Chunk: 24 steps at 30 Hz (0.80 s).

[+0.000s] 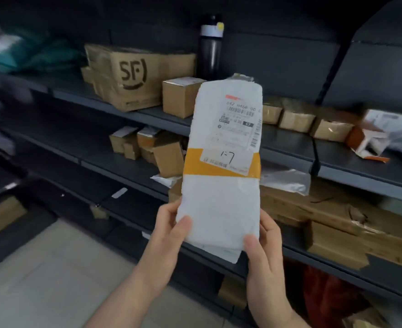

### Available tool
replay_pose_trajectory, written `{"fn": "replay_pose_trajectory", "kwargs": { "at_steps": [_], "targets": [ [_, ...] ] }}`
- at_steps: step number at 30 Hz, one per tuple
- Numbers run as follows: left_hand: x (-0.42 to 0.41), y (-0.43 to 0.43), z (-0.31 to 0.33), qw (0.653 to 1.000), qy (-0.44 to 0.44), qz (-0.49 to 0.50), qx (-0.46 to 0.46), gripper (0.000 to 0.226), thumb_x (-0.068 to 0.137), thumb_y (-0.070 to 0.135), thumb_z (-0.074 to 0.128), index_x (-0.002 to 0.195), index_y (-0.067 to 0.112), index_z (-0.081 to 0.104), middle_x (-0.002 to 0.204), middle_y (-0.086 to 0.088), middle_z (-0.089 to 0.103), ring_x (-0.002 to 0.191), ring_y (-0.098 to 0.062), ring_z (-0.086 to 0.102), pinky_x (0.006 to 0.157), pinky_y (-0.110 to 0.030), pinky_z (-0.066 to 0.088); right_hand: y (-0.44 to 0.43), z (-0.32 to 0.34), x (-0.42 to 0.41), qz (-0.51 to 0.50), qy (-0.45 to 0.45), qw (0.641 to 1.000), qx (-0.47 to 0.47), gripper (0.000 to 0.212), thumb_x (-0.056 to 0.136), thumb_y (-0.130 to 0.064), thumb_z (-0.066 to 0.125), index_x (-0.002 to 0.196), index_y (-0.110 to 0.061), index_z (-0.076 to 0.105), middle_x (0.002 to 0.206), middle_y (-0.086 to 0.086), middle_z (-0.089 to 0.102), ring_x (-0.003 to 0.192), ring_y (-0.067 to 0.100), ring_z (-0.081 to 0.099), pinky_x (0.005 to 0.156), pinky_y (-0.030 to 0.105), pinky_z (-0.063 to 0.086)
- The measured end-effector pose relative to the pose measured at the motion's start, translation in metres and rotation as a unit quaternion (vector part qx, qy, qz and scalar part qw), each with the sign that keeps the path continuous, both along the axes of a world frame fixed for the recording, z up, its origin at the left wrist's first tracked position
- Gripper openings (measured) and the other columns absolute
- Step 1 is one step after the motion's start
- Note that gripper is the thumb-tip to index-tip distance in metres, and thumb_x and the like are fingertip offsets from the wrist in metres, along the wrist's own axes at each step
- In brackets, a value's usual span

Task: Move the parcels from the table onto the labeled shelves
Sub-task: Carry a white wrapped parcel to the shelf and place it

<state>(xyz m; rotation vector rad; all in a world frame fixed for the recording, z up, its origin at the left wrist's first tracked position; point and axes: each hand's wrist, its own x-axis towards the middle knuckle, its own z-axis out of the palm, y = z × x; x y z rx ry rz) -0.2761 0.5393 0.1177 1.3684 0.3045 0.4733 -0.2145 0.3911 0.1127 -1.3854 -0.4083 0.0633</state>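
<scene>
I hold a long white parcel (pixel 221 204) upright in front of the dark shelves (pixel 133 117). It has a shipping label near its top and an orange tape band with a handwritten "1-7" sticker. My left hand (pixel 169 230) grips its lower left edge, thumb on the front. My right hand (pixel 264 254) grips its lower right corner, thumb on the front too.
A large brown SF box (pixel 133 76), a small carton (pixel 181 95) and a dark bottle (pixel 210 43) stand on the upper shelf. Small cartons (pixel 297 119) line the shelf to the right. More boxes (pixel 162 155) fill lower shelves. Pale tiled floor (pixel 60 280) lies at lower left.
</scene>
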Motion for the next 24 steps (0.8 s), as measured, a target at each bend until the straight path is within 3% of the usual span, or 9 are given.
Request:
{"fn": "replay_pose_trajectory", "kwargs": {
  "at_steps": [4, 9, 13, 15, 18, 21, 24],
  "targets": [
    [-0.034, 0.003, -0.005, 0.996, 0.016, 0.081, -0.021, 0.069, 0.062, 0.059, 0.063, 0.121, 0.030, 0.045, 0.120, 0.014, 0.062, 0.116, -0.004, 0.056, 0.092, -0.031, 0.047, 0.019, -0.010, -0.007, 0.081, 0.022, 0.996, -0.033, 0.058, 0.068, -0.061, 0.059, 0.122, -0.046, 0.049, 0.128, -0.015, 0.056, 0.119, 0.007, 0.054, 0.101, 0.046, 0.045],
    [-0.086, 0.019, -0.012, 0.980, 0.032, 0.194, -0.036, 0.047, 0.075, 0.041, 0.055, 0.121, 0.036, 0.046, 0.122, 0.020, 0.061, 0.117, 0.002, 0.055, 0.101, -0.028, 0.045, 0.061, -0.020, -0.032, 0.192, 0.038, 0.977, -0.082, 0.055, 0.067, -0.070, 0.058, 0.119, -0.055, 0.053, 0.132, -0.014, 0.052, 0.124, 0.007, 0.049, 0.106, 0.047, 0.040],
    [-0.137, 0.050, -0.017, 0.961, 0.057, 0.268, -0.033, 0.048, 0.077, 0.048, 0.051, 0.125, 0.044, 0.045, 0.119, 0.031, 0.060, 0.117, 0.005, 0.053, 0.106, -0.033, 0.041, 0.111, -0.023, -0.067, 0.279, 0.061, 0.954, -0.091, 0.072, 0.052, -0.087, 0.061, 0.118, -0.058, 0.052, 0.133, -0.012, 0.051, 0.123, 0.008, 0.051, 0.104, 0.048, 0.042],
    [-0.159, 0.072, -0.016, 0.950, 0.060, 0.305, -0.038, 0.058, 0.076, 0.050, 0.051, 0.132, 0.042, 0.042, 0.123, 0.028, 0.058, 0.118, 0.004, 0.053, 0.108, -0.037, 0.040, 0.140, -0.020, -0.085, 0.313, 0.065, 0.942, -0.100, 0.076, 0.047, -0.089, 0.061, 0.116, -0.060, 0.051, 0.134, -0.012, 0.049, 0.122, 0.008, 0.051, 0.104, 0.048, 0.043],
    [-0.189, 0.111, -0.011, 0.939, 0.044, 0.338, -0.037, 0.062, 0.075, 0.047, 0.053, 0.135, 0.035, 0.042, 0.126, 0.021, 0.058, 0.117, 0.003, 0.054, 0.105, -0.033, 0.042, 0.191, -0.015, -0.109, 0.350, 0.072, 0.929, -0.099, 0.071, 0.053, -0.082, 0.065, 0.117, -0.055, 0.054, 0.132, -0.011, 0.052, 0.119, 0.009, 0.055, 0.101, 0.048, 0.046],
    [-0.220, 0.154, -0.005, 0.933, 0.033, 0.358, -0.027, 0.048, 0.082, 0.053, 0.061, 0.125, 0.041, 0.043, 0.116, 0.030, 0.059, 0.109, 0.010, 0.055, 0.091, -0.021, 0.045, 0.246, -0.010, -0.136, 0.380, 0.060, 0.917, -0.101, 0.063, 0.060, -0.072, 0.062, 0.119, -0.052, 0.053, 0.131, -0.014, 0.050, 0.117, 0.008, 0.055, 0.098, 0.046, 0.049],
    [-0.256, 0.196, -0.005, 0.919, 0.039, 0.391, -0.028, 0.051, 0.080, 0.054, 0.058, 0.127, 0.041, 0.042, 0.118, 0.028, 0.059, 0.113, 0.005, 0.055, 0.098, -0.027, 0.044, 0.294, -0.009, -0.170, 0.412, 0.071, 0.901, -0.115, 0.067, 0.057, -0.075, 0.059, 0.120, -0.053, 0.051, 0.134, -0.011, 0.046, 0.118, 0.011, 0.053, 0.099, 0.046, 0.047]
  ]
}}
